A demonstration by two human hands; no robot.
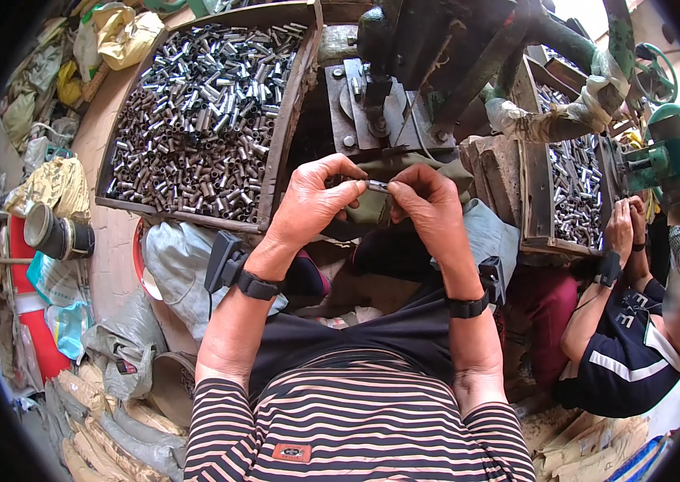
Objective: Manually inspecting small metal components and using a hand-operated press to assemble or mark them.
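Between the fingertips of both hands is a short, shiny metal tube (378, 186), held level in front of a machine. My left hand (317, 197) pinches its left end, and my right hand (428, 201) pinches the other end. Just beyond them stands the machine's steel die block (376, 112), bolted down under a dark upright ram. To the left, a wooden tray (274, 173) holds a heap of small metal tubes (203, 104), brownish at the near side and shinier at the far side. Dark cloth (372, 215) lies beneath my hands.
At the right, a co-worker (629, 337) sits with hands at a green machine (661, 157), beside another wooden box (539, 201) of metal tubes. A wrapped machine bar (557, 120) juts out at upper right. Sacks (127, 341) and a dark cylindrical container (59, 233) stand at left.
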